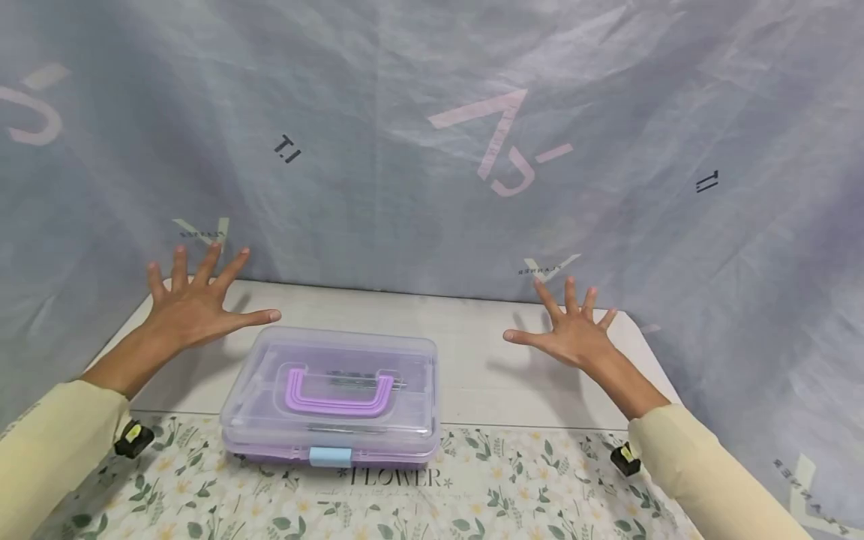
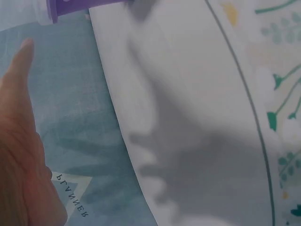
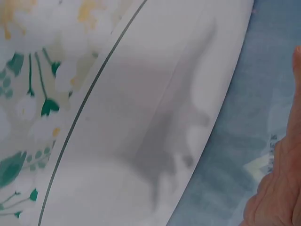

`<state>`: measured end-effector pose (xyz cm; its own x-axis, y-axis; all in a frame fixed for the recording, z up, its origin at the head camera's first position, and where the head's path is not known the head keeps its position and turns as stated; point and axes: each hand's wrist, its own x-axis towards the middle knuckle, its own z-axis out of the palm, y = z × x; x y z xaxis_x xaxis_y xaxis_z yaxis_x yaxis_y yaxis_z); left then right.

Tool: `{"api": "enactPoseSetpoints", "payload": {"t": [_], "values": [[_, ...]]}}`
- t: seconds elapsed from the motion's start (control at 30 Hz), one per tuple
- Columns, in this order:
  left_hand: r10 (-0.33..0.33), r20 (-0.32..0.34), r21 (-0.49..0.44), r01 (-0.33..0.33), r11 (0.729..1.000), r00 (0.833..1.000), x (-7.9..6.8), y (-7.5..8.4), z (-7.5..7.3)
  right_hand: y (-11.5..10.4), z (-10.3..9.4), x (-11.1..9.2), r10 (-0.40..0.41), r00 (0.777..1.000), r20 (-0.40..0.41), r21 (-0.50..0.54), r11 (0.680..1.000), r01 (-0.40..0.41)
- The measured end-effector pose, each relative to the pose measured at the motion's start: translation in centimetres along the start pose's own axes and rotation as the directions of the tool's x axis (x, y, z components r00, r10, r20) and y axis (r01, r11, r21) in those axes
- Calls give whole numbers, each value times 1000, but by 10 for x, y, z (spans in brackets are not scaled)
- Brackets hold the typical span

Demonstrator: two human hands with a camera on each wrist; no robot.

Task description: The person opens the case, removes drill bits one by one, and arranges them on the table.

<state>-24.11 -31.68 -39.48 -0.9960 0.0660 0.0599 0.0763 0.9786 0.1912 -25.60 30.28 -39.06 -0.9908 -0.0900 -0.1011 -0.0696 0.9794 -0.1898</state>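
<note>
A lidded plastic box (image 1: 270,405) with a translucent top, a purple handle (image 1: 340,407) and a light blue latch (image 1: 330,457) stands on the table, left of the middle. Some thin metallic items show dimly through its lid. My left hand (image 1: 196,307) is held up beyond the box's far left corner, fingers spread and thumb pointing toward the box. Well to the right of the box, my right hand (image 1: 572,334) is raised too, its fingers splayed and nothing in it. In the left wrist view, a purple edge of the box (image 2: 89,5) shows at the top.
A floral cloth (image 1: 540,487) with the word FLOWER covers the table's near part; the white tabletop (image 1: 466,360) lies beyond it. Grey-blue printed fabric (image 1: 405,187) hangs behind and at both sides. Each wrist wears a small black device (image 1: 625,460).
</note>
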Motion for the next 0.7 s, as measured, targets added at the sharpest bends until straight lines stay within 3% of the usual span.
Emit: {"api": "enactPoseSetpoints", "payload": {"t": [0.47,0.7], "values": [[30,-33,-6,-30,1000,999,-5,9,-7,-41,12,-19,-117,993,17,45,992,116],[73,-86,-13,-74,997,994,-8,17,-14,-58,21,-33,-159,987,18,60,986,157]]}}
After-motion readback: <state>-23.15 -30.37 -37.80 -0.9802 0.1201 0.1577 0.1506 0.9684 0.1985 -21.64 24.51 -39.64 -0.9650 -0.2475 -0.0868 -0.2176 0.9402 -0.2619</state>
